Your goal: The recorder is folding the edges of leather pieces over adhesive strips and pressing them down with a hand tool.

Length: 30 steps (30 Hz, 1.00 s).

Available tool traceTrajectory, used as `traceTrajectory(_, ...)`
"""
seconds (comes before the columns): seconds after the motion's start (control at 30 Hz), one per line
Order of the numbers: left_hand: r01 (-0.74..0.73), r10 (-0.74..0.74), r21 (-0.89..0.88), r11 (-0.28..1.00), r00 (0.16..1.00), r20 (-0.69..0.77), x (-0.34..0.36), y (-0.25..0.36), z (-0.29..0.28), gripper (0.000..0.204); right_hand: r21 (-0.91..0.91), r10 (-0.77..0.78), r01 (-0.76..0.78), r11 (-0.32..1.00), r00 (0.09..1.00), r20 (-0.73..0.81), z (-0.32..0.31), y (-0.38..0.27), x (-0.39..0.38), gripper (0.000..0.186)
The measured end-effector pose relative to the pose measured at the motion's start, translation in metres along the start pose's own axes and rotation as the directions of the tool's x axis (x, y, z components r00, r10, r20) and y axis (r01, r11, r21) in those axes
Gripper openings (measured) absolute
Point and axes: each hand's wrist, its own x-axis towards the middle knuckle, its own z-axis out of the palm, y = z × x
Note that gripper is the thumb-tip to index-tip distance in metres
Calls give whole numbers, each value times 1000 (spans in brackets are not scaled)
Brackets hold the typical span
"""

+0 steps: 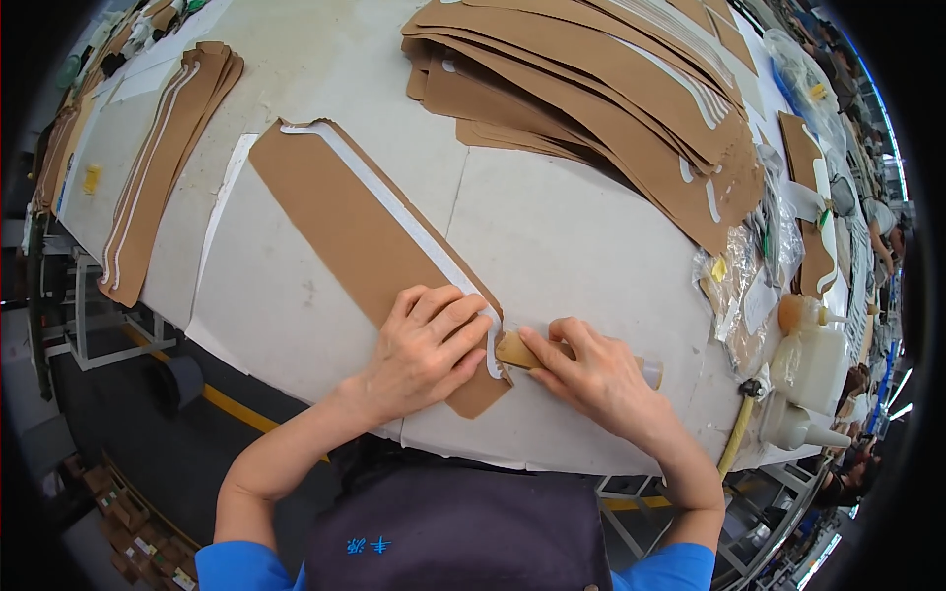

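A long brown leather-like panel (335,236) lies slantwise on the table, a white strip (394,207) running along its right edge and curving at the lower end. My left hand (426,345) rests on the panel's near part, fingers stretched over it and the strip, holding nothing. Gripped in my right hand (601,374) is a flat tan tool with a blunt tip (514,349). That tip touches or nearly touches the panel's lower right edge, beside small notches at the strip's curved end. A pale end (651,372), seemingly of the same tool, shows past my right hand.
Stacked brown panels with white strips (581,89) cover the far right. More strips lie in a narrow pile (163,177) at left. White bottles (813,369), a brush-like yellow stick (739,428) and clear plastic bags (734,286) stand at the right. The table's near edge runs before my body.
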Motion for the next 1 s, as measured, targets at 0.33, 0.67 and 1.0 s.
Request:
traceTrajectory(0.33, 0, 0, -47, 999, 1000, -5, -10, 4, 0, 42, -227, -83, 70, 971, 995, -49, 4, -19, 3, 53)
traceTrajectory(0.67, -9, 8, -25, 1000, 1000, -28, -11, 5, 3, 44, -232, -139, 130, 964, 990, -23, -4, -8, 14, 50)
traceTrajectory(1.0, -2, 2, -40, 999, 1000, -1, -18, 12, 0, 45, -244, -178, 179, 953, 984, 27, -5, -12, 10, 52)
